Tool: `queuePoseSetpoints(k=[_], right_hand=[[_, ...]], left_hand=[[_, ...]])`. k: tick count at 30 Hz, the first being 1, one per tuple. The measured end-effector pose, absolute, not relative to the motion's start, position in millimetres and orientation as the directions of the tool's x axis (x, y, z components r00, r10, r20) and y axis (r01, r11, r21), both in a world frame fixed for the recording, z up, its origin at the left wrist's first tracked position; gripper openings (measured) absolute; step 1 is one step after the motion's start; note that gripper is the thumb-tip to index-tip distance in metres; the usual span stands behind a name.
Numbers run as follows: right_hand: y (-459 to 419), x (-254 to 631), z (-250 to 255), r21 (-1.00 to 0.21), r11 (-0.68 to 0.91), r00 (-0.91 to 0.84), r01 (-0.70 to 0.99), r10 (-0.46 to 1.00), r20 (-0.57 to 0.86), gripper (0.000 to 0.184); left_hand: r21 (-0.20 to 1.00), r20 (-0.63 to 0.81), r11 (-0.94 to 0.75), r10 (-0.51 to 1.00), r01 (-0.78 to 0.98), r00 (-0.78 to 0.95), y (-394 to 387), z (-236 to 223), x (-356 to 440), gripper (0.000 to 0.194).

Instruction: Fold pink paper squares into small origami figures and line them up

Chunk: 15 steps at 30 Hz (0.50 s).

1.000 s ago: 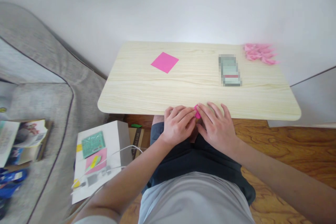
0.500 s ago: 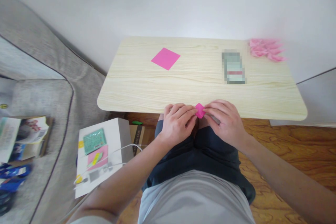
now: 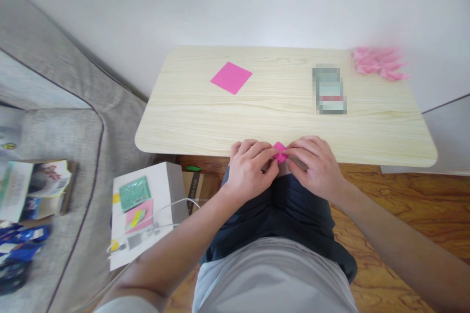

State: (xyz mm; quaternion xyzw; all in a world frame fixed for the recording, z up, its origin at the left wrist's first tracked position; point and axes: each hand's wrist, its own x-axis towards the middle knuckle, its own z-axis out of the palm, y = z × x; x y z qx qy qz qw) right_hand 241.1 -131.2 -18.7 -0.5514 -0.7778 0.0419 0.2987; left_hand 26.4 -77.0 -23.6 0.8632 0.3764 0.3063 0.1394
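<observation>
A small folded piece of pink paper [image 3: 280,147] is held between my two hands, just at the front edge of the pale wooden table [image 3: 191,127]. My left hand [image 3: 252,166] pinches its left side between thumb and fingers. On the other side, my right hand [image 3: 315,164] grips it with closed fingertips. The fingers cover part of the paper's lower folds. Farther back on the table lies a flat square sheet of pink paper [image 3: 231,78], turned like a diamond.
Folded pink paper pieces [image 3: 378,62] are clustered at the table's back right corner. A blurred-out phone-shaped object [image 3: 330,89] lies left of them. At lower left stands a white box [image 3: 161,249] with a green packet [image 3: 134,193] and cables. A grey sofa [image 3: 77,156] flanks it.
My fingertips have come closer together over the pink paper, pressing on its middle. The view has shifted slightly; the flat sheet stays put.
</observation>
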Motion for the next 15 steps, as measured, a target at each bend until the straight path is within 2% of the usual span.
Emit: queuePoseSetpoints(k=[8,15], right_hand=[[-132.7,239.5,-27.4,-0.388,0.392,-0.176,0.835,0.856,0.486,0.018],[-127.4,236.2,-21.8,-0.376,0.294,-0.123,0.878,0.9,0.418,0.012]], left_hand=[[0.499,0.475,-0.687,0.726,0.527,0.497,-72.0,-29.5,25.3,0.013],[0.514,0.46,-0.646,0.763,0.564,0.455,-70.2,-26.0,25.5,0.009]])
